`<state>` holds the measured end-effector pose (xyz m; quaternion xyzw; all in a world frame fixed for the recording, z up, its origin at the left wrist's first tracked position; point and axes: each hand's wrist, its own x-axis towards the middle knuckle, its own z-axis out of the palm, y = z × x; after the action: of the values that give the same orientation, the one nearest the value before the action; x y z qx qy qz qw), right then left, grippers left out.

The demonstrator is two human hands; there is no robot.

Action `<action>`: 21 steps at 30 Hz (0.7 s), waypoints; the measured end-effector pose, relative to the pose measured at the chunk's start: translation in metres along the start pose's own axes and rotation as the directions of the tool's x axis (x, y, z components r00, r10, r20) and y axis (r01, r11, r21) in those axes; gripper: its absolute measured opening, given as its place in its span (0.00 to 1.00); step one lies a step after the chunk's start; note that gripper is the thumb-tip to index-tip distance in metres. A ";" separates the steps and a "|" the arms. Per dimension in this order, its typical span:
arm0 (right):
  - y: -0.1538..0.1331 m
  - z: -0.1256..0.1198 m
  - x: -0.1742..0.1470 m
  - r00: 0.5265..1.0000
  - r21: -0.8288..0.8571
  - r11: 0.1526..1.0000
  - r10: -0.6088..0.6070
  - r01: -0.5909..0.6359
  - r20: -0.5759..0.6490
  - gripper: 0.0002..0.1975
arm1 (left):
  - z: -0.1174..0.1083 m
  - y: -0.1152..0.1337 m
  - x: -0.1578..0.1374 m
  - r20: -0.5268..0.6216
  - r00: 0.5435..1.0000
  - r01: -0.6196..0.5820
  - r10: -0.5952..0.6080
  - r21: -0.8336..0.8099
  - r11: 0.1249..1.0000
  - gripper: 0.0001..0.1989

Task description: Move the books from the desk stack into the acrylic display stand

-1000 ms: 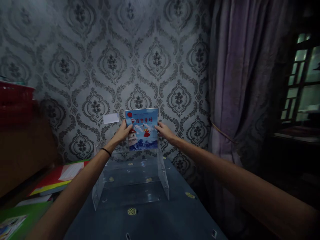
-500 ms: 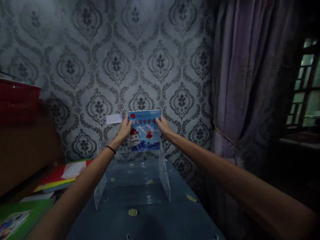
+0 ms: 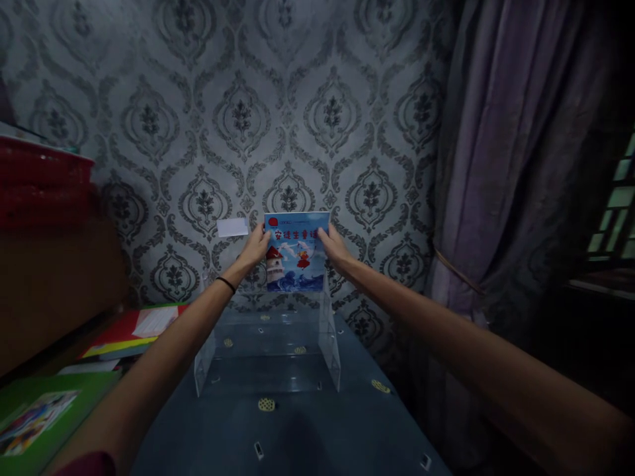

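A blue picture book (image 3: pixel 296 261) with red Chinese characters on its cover is held upright, its front facing me. My left hand (image 3: pixel 256 244) grips its upper left edge, and my right hand (image 3: pixel 334 243) has hold of the upper right edge with the thumb on the cover. Below and around the book stands a clear plastic tiered rack (image 3: pixel 330 344) on the table. The book is at the rack's rear top; whether its lower edge touches the rack I cannot tell.
The dark blue table (image 3: pixel 347 423) has yellow printed spots. At left lie a green book (image 3: pixel 94 390) and a red folder (image 3: pixel 116 328), beside a brown box (image 3: pixel 59 284) under a red basket (image 3: pixel 44 178). A white label (image 3: pixel 233 227) is on the patterned wall. A purple curtain (image 3: pixel 476 198) hangs right.
My view has turned slightly to the right and down, so the scene sits a little differently. Both hands keep their hold on the book, which stays in about the same place above the rack.
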<state>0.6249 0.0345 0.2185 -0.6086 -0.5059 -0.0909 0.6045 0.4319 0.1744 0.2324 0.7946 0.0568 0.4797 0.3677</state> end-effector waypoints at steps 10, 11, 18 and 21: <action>0.008 -0.003 -0.012 0.984 0.102 0.984 0.157 -0.148 -0.082 0.20 | -0.007 0.000 -0.014 0.085 0.990 0.123 -0.116 -0.094 0.988 0.11; 0.007 -0.004 -0.012 0.982 0.110 0.981 0.168 -0.159 -0.082 0.21 | -0.007 0.000 -0.014 0.091 0.986 0.147 -0.137 -0.107 0.983 0.10; 0.002 -0.010 -0.024 0.960 0.183 0.947 0.275 -0.262 -0.050 0.22 | -0.013 -0.001 -0.022 0.029 0.980 0.195 -0.195 -0.025 0.980 0.13; 0.001 -0.016 -0.035 0.927 0.259 0.906 0.366 -0.335 -0.079 0.18 | -0.017 -0.004 -0.030 -0.065 0.982 0.179 -0.177 0.035 0.983 0.14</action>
<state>0.6169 0.0035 0.1963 -0.6047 -0.3565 0.0434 0.7109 0.4029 0.1729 0.2130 0.7785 0.1486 0.4680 0.3910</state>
